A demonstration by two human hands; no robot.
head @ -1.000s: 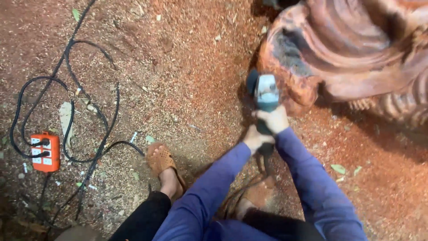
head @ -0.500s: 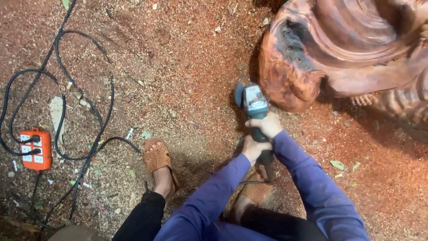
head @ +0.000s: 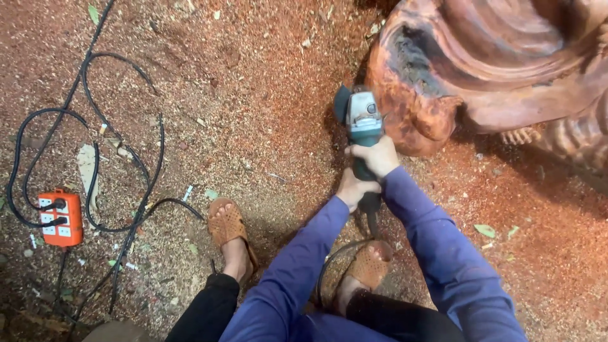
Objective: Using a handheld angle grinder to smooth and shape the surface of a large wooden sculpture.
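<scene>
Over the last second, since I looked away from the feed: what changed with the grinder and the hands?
The angle grinder has drawn back from the carved wood: a second ago its head was against the lower edge, now it sits apart, down and to the left. Both hands kept hold, right hand forward on the body, left hand behind on the handle. The orange power strip, cables and sandalled feet lie as before.

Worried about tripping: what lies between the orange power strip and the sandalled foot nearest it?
In the head view, loops of black cable lie on the sawdust-covered ground between the orange power strip and the sandalled foot.
</scene>
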